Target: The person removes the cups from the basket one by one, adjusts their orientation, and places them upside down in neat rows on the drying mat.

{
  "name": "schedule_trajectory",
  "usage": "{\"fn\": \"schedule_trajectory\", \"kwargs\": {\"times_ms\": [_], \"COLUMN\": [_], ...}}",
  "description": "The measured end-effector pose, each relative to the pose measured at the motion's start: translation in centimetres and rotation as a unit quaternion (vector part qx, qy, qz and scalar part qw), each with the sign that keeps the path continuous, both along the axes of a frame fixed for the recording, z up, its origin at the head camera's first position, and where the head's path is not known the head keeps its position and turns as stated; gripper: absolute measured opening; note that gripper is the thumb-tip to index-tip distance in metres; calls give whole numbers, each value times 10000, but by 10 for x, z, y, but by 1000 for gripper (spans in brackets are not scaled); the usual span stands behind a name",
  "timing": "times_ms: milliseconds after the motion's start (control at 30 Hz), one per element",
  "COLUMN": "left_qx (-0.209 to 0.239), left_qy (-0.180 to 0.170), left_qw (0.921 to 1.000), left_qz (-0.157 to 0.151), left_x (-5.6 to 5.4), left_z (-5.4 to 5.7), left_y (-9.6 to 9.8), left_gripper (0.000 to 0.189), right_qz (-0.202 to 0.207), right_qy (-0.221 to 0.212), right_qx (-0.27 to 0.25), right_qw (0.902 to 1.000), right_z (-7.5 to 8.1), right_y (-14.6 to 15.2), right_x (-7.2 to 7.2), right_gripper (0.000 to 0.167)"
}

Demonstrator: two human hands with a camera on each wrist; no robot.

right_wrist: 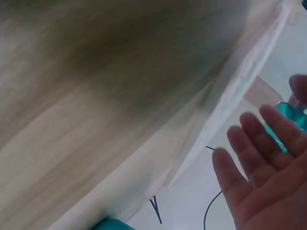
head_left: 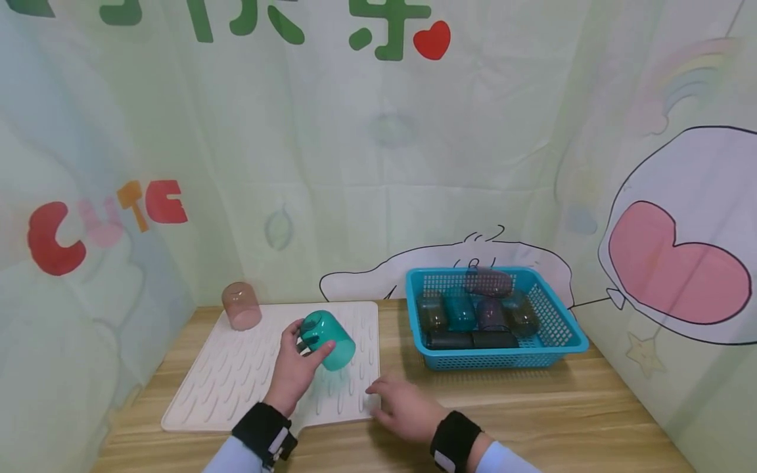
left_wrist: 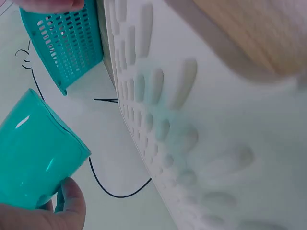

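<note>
A translucent teal cup [head_left: 332, 341] is held tilted above the white drying mat [head_left: 236, 381]. My left hand [head_left: 294, 368] grips it by its handle side, with the thumb along the cup; the left wrist view shows the fingers at the lower edge of the cup [left_wrist: 38, 153]. My right hand [head_left: 408, 407] hovers by the mat's right edge, apart from the cup. In the right wrist view its fingers [right_wrist: 259, 158] are loosely extended and hold nothing. A pink translucent cup [head_left: 242, 306] stands upside down at the mat's back left corner.
A blue perforated basket [head_left: 491, 360] stands at the back right of the wooden table [head_left: 532, 407]. Inside lie several dark-looking translucent cups [head_left: 460, 309]. A printed cloth [head_left: 378, 164] hangs behind and at both sides.
</note>
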State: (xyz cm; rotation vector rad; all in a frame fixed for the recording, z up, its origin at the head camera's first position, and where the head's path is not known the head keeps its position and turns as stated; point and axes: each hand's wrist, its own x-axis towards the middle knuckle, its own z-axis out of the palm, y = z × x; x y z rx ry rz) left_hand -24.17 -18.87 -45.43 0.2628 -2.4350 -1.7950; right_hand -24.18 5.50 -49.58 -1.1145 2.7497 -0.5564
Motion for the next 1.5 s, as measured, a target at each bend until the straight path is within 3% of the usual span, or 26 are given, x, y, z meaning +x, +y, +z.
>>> {"fn": "schedule_trajectory", "kwargs": {"times_ms": [133,400,800,1300,1500], "left_qx": [-194,-584,-1171,-1790,-1852], "left_qy": [144,302,333,-7,-171], "left_qw": [9997,9977,9913,9809,9788], "left_qz": [-22,163,495,768,853], "left_x": [-6,-21,-53,-89,-102], "left_z": [1,7,19,-3,-11], "left_y": [-5,-19,-58,-88,-95], "left_gripper": [94,90,94,89,88], "right_qz": [486,1005,1106,1064,1075], "right_qy": [319,543,645,335,470], "right_qx": [325,697,849,1040,1078], "right_qw": [9978,9910,9881,9883,9872], "right_z": [-5,-5,-9,-7,-2], "right_y": [1,3,3,1,2], "right_x": [1,4,2,6,8], "right_gripper": [31,25,24,26,27]}}
